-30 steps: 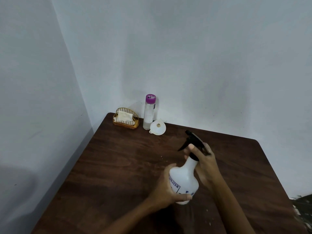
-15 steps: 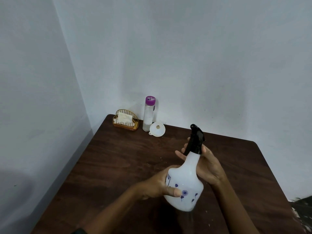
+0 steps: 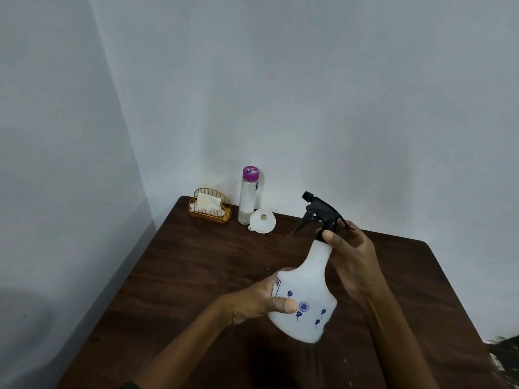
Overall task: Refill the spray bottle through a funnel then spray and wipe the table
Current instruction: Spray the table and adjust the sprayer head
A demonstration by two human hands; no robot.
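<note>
A white spray bottle (image 3: pixel 307 287) with small blue flower prints is held above the dark wooden table (image 3: pixel 196 276). My left hand (image 3: pixel 259 301) grips its round body from the left, thumb across the front. My right hand (image 3: pixel 351 259) curls round the neck just under the black trigger head (image 3: pixel 323 213), whose nozzle points left. At the back of the table stand a clear water bottle (image 3: pixel 248 196) with a purple cap and a white funnel (image 3: pixel 263 221) lying beside it.
A gold wire holder (image 3: pixel 210 206) with paper napkins sits in the back left corner of the table. White walls close the table in at the back and left. The table's right edge runs down at the right, with dark clutter beyond it.
The bottle has been lifted and turned in my hands; the flower print now faces me and the black trigger head has swung round so that its nozzle points left.
</note>
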